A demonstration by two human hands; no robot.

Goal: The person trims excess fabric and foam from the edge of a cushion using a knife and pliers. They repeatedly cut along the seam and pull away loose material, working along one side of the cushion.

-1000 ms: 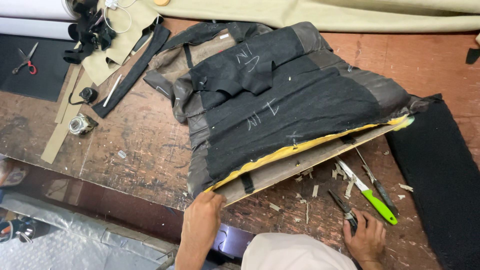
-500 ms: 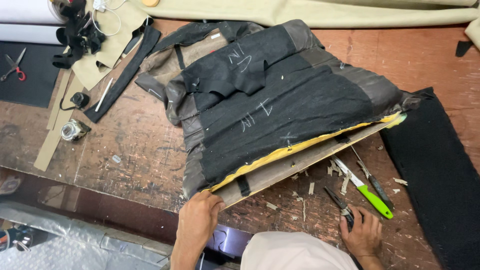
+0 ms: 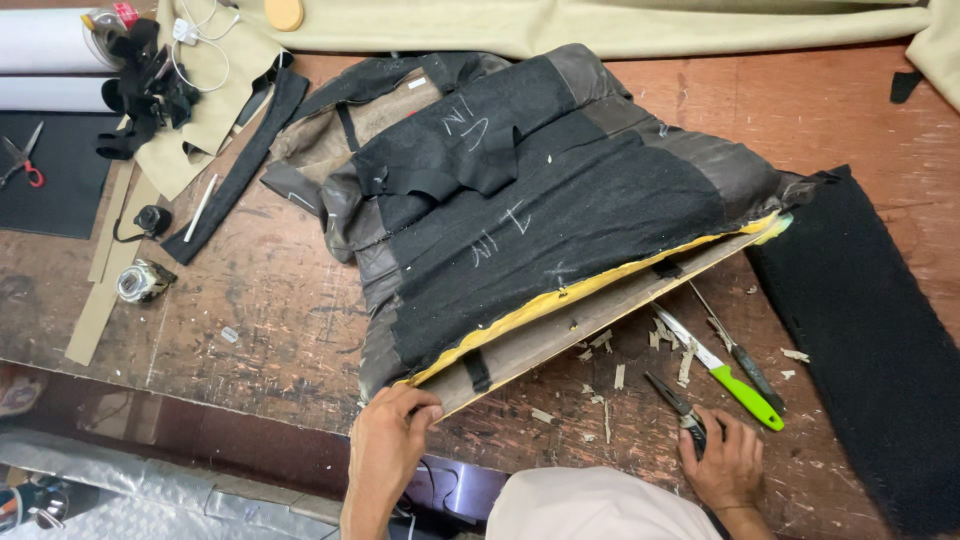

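On the worn wooden worktop, the left hand clamps the seat cushion at its near board corner, black cover still on; rightward, the right hand closes around pliers beside a green-handled knife.

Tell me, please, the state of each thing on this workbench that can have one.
Seat cushion: upside down, black cover partly loose, yellow foam showing at the edge.
Wooden base board: tilted, its corner gripped by the left hand.
Pliers: lying on the table, handles under the right hand.
Green-handled knife: lying flat, untouched.
Scissors: closed, on the black mat.
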